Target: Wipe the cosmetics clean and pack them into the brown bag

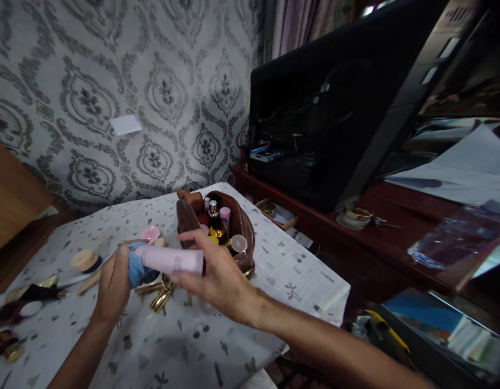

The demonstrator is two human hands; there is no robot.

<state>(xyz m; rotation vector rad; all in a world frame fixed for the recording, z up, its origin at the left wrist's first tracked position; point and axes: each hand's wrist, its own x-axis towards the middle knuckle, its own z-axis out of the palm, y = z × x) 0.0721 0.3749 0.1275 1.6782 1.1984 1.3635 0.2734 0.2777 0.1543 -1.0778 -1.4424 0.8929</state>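
My right hand [217,273] is closed around the wide end of a pale pink cosmetic tube [169,260], which lies nearly level above the table. At the tube's other end, my left hand [114,281] grips a blue cloth [136,266] pressed against it. Just behind my right hand stands an open brown cosmetic bag [247,229] holding several bottles and tubes, among them a perfume bottle [213,209] with a shiny cap. Gold lipstick-like tubes [162,297] lie on the table below the pink tube. A small pink dish or lid [150,233] rests behind my left hand.
A patterned white cloth [298,270] covers the table. At left lie a round beige-topped jar [85,261], brushes and several cosmetics, with a brown-and-gold bottle [7,346] nearest me. A dark red cabinet [379,243] on the right bears a large black appliance [331,108] and a plastic bottle.
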